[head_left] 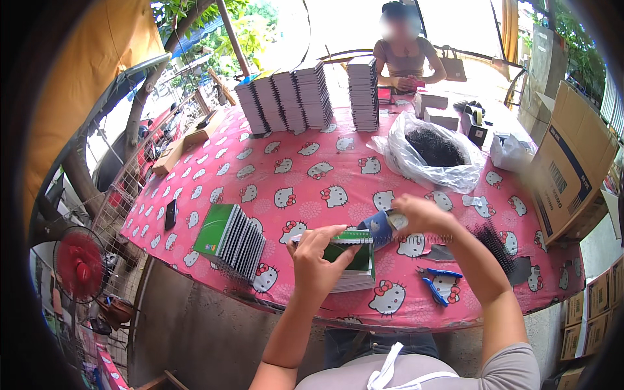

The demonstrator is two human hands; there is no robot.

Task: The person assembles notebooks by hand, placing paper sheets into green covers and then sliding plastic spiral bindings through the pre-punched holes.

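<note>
My left hand (pixel 316 255) grips the top green-covered notebook (pixel 356 261) of a small pile at the table's near edge, thumb on the cover and fingers along its far edge. A black spiral coil (pixel 422 239) lies in line with the notebook's far edge and sticks out to the right. Just beyond it, my right hand (pixel 419 214) curls its fingers against the right side of a blue rounded object (pixel 380 227) with a pale patch; its kind is unclear. Blue-handled pliers (pixel 437 286) lie to the right of the pile.
A stack of green spiral notebooks (pixel 231 240) stands left. Tall notebook stacks (pixel 286 101) rise at the back. A plastic bag of black coils (pixel 432 146), loose coils (pixel 495 248), a cardboard box (pixel 572 172) and a phone (pixel 171 214) surround the work. Another person (pixel 404 58) sits opposite.
</note>
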